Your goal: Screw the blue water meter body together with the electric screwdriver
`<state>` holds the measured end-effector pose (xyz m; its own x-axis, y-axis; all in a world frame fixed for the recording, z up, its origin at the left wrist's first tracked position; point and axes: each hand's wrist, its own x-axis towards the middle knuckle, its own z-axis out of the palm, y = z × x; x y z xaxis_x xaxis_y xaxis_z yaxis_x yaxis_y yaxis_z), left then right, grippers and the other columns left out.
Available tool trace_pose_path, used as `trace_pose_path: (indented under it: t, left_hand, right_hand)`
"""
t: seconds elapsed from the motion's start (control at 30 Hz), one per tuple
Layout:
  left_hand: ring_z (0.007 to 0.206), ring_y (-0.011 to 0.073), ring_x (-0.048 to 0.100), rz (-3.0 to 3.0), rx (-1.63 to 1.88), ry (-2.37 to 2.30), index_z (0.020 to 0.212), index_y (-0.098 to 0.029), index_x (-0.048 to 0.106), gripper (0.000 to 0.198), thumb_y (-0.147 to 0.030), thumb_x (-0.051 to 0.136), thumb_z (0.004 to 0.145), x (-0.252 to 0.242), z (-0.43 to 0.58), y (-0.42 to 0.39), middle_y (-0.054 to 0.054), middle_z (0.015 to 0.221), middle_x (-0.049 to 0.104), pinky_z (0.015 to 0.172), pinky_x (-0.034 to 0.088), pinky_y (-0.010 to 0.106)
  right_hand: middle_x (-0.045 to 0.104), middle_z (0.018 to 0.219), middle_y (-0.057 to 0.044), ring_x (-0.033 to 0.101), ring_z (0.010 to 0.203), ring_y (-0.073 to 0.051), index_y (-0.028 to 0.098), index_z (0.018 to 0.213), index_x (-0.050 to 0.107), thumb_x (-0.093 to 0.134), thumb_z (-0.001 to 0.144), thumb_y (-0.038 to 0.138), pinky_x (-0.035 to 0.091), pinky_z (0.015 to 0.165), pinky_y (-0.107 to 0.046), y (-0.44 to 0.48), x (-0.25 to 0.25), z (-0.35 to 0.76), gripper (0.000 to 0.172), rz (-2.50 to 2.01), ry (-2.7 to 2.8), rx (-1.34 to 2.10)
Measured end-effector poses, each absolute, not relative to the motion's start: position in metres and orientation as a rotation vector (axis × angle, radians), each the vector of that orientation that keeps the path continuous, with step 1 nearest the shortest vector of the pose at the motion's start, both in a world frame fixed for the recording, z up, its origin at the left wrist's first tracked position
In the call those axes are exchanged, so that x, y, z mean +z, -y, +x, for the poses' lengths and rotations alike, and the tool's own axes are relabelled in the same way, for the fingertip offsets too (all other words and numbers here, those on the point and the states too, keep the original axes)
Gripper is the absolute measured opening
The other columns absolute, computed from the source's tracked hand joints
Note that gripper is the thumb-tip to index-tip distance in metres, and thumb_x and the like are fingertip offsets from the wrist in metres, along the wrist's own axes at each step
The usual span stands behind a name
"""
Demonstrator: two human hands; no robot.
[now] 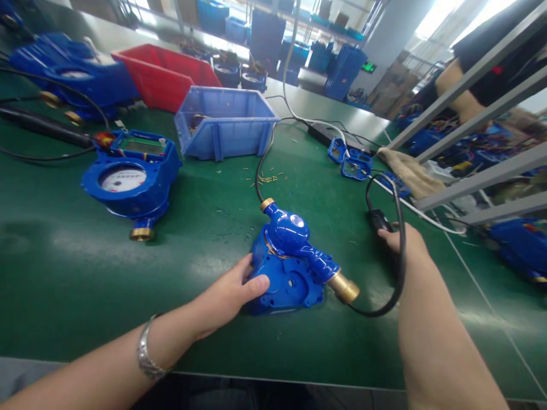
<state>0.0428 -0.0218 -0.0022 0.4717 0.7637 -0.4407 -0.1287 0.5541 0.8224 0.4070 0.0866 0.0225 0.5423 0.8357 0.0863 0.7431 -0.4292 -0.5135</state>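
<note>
A blue water meter body (290, 262) with brass threaded ends lies upside down on the green mat (213, 228) near the front edge. My left hand (228, 296) grips its left side, thumb on top. My right hand (404, 242) is to the right of it, closed around a black tool handle (378, 219) whose black cable loops down under my wrist. A metal bracelet sits on my left wrist.
A second blue meter (128, 182) with its dial up lies at the left. Behind are a blue bin (224, 122), a red bin (164, 74), small blue frames (350, 162), a cloth (410, 173) and a grey metal rack (478, 114) at right.
</note>
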Motion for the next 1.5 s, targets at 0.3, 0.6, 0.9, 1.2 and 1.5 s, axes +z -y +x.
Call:
trace_pose_path:
  t: [0.3,0.6,0.9,1.2,1.5]
  left_hand:
    - [0.11,0.0269,0.052,1.781,0.828,-1.344,0.125,-0.012,0.045,0.064,-0.052,0.055,0.077,0.024,0.023,-0.015,0.015,0.121,0.052,0.097,0.041,0.045]
    - [0.082,0.0254,0.061,2.692,0.31,-0.519,0.087,-0.011,0.063,0.04,-0.05,0.056,0.08,0.067,0.114,-0.039,0.01,0.083,0.066,0.081,0.045,0.04]
    - [0.075,0.0232,0.055,2.505,0.451,-0.811,0.08,-0.017,0.064,0.045,-0.059,0.065,0.064,0.06,0.093,-0.031,0.006,0.077,0.058,0.07,0.042,0.036]
    - [0.073,0.016,0.055,2.001,0.857,-0.712,0.071,-0.018,0.064,0.01,-0.022,0.065,0.063,0.056,0.044,-0.025,0.002,0.076,0.06,0.07,0.044,0.029]
    - [0.082,0.0202,0.053,1.448,1.105,-0.727,0.073,-0.021,0.064,0.022,-0.039,0.073,0.064,0.037,0.01,-0.022,0.004,0.084,0.058,0.07,0.045,0.03]
  right_hand:
    - [0.065,0.067,-0.007,0.062,0.055,-0.017,0.021,0.078,0.064,0.066,0.07,0.03,0.05,0.048,-0.024,0.044,0.091,0.325,0.013,-1.741,1.522,0.836]
    - [0.064,0.11,-0.011,0.065,0.094,-0.022,0.022,0.118,0.057,0.063,0.077,0.029,0.054,0.082,-0.032,0.085,0.04,0.291,0.042,-1.649,1.421,1.489]
    - [0.067,0.1,-0.009,0.064,0.093,-0.023,0.017,0.1,0.062,0.074,0.068,0.034,0.049,0.089,-0.037,0.038,0.02,0.301,0.039,-1.554,1.232,1.453]
    - [0.037,0.141,-0.01,0.03,0.133,-0.026,0.019,0.137,0.031,0.076,0.067,0.03,0.021,0.112,-0.043,0.043,-0.004,0.219,0.084,-1.147,1.452,1.575]
    - [0.062,0.111,-0.007,0.061,0.097,-0.025,0.021,0.117,0.052,0.071,0.067,0.046,0.05,0.085,-0.037,0.045,0.01,0.205,0.059,-1.168,0.958,1.415]
